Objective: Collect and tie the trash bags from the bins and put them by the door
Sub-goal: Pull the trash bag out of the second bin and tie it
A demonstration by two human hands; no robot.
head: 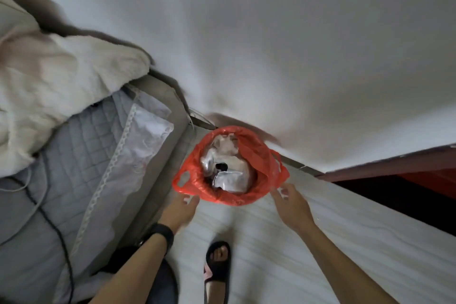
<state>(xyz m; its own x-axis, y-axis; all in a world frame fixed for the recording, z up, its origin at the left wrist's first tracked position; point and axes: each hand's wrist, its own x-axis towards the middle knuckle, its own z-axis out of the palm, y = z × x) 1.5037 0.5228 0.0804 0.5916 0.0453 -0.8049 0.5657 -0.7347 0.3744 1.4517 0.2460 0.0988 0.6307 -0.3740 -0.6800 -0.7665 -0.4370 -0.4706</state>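
Left hand (pixel 181 207) and right hand (pixel 290 202) reach out loose-fingered, holding nothing, at the near rim of the red bag (pixel 256 153).

Behind and between the hands a sandalled foot (pixel 218 261) stands on pale floor (pixel 271 242), which lies bare up to the bag. A black band (pixel 161 232) circles the left wrist. Each hand's fingertips are just beside a handle loop; whether they touch is blurred. Close outside the left hand runs the bed (pixel 74 155) edge, with a dark cable (pixel 56 229) and a cream blanket (pixel 61 76) farther along. Ahead of the hands the bag gapes, full of crumpled pale trash (pixel 229 168), near the foot of the white wall (pixel 271 44). Beyond the right hand stands a dark red door frame (pixel 394 163).
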